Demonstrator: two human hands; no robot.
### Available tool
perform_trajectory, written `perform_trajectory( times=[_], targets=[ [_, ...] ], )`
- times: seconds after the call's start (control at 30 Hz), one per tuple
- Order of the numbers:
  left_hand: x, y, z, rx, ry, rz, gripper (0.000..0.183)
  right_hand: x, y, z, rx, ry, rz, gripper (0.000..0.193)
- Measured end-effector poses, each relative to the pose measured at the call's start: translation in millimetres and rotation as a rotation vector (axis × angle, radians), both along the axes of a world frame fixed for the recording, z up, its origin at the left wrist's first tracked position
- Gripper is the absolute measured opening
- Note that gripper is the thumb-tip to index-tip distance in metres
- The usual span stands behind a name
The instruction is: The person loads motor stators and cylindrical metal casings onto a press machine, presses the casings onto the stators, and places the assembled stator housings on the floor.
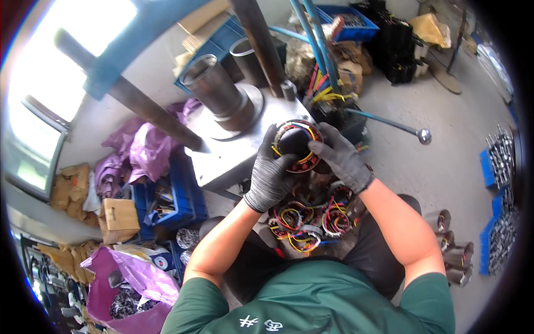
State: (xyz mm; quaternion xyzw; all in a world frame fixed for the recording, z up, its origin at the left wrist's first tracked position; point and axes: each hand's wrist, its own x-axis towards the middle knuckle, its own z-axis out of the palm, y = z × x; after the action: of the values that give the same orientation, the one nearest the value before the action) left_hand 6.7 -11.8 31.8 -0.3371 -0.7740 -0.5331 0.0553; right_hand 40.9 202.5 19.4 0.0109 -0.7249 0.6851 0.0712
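Observation:
Between my two gloved hands is a motor stator (305,163), a ring with copper windings and coloured wires around a dark round opening. My left hand (271,173), in a grey glove, closes on its left side. My right hand (343,156) grips the right rim, its thumb lying over the top edge. The stator is held above the near right edge of the metal press table (222,165). Beneath my hands, between my knees, lie several more wound stators (335,221) with red, yellow and blue leads.
A steel cylinder (214,92) stands on the press table among thick columns (150,114). A blue lever with a ball end (424,136) juts out at the right. Blue crates (178,195) and purple sacks (147,153) crowd the left. Metal sleeves (459,256) and blue bins of shafts (500,239) are at right.

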Motion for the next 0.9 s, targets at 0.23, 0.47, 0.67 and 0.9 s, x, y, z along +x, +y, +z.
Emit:
perform_trajectory(
  times=[0.23,0.47,0.67,0.9],
  targets=[
    [-106,-45,119,-0.026,0.745,0.28,0.048,21,15,29,-0.103,-0.407,0.355,0.074],
    [-217,-84,173,-0.147,0.12,0.549,0.045,17,0,11,0.863,-0.025,0.71,0.066],
    [-258,-133,144,-0.265,0.203,0.603,0.043,13,-2,7,0.982,0.054,0.718,0.069],
    [-243,-116,143,-0.237,0.246,0.533,0.042,19,4,4,1.05,0.038,0.728,0.066]
  ],
)
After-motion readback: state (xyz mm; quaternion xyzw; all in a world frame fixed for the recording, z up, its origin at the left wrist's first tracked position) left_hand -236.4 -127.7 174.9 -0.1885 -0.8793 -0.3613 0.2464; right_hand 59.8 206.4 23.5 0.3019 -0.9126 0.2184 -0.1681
